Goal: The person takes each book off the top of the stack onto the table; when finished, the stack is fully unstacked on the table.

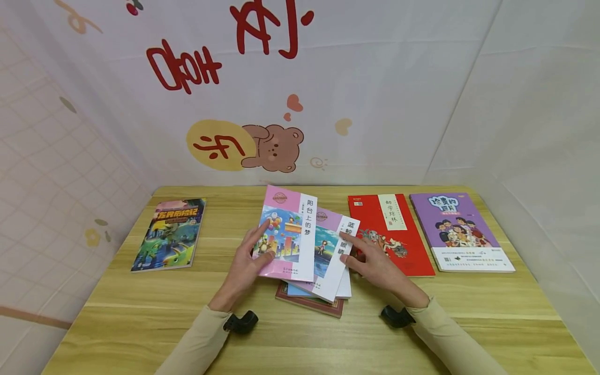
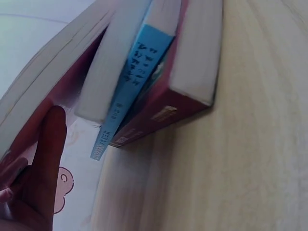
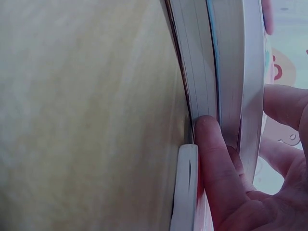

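Observation:
A pink-and-white book (image 1: 286,234) with balloons on its cover is tilted up at the left of a small pile. My left hand (image 1: 247,255) grips its left edge, thumb on the cover and a finger (image 2: 50,149) underneath. Partly covered by it lies a second pink-and-white book (image 1: 323,250) showing a figure under a blue sky. My right hand (image 1: 379,263) holds this one at its right edge, with other fingers (image 3: 216,163) against the page edges. Below are a thin blue book (image 2: 139,62) and a thick maroon book (image 2: 168,110), their covers mostly hidden.
A red book (image 1: 417,255) lies just right of the pile, close to my right hand. Farther right is a purple book (image 1: 473,208). A dark green comic-style book (image 1: 171,234) lies at the left of the wooden table (image 1: 140,312). Printed cloth (image 1: 375,78) hangs behind.

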The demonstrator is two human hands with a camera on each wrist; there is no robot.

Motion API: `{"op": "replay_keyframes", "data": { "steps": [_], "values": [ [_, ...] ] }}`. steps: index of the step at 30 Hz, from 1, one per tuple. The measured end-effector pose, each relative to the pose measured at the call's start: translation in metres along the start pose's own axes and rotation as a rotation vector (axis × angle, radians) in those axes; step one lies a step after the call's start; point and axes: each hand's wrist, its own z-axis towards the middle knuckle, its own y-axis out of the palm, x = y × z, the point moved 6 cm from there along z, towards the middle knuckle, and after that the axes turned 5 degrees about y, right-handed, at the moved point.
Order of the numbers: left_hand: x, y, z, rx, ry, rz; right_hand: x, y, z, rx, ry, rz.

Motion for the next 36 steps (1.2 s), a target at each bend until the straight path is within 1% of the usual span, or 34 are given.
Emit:
{"op": "replay_keyframes", "data": {
  "steps": [3,10,16,24,31,36],
  "values": [
    [0.002,-0.003,-0.001,0.008,-0.011,-0.013,0.0,0.0,0.0,-0.002,0.001,-0.001],
    [0.008,-0.012,0.0,0.026,0.01,-0.04,0.001,0.0,0.001,0.0,-0.012,0.004],
    [0.008,-0.02,0.0,0.041,-0.01,-0.073,0.001,0.0,0.001,0.004,-0.023,0.004],
    [0.014,-0.032,0.0,0.065,0.053,-0.038,0.001,0.0,0.001,-0.006,-0.017,0.017],
    [0.018,-0.041,-0.001,0.076,0.06,-0.047,0.002,0.0,0.0,-0.006,0.013,0.009],
    [0.02,-0.047,-0.002,0.084,0.066,-0.05,0.002,0.0,0.0,-0.007,0.017,0.009]
  ]
}}
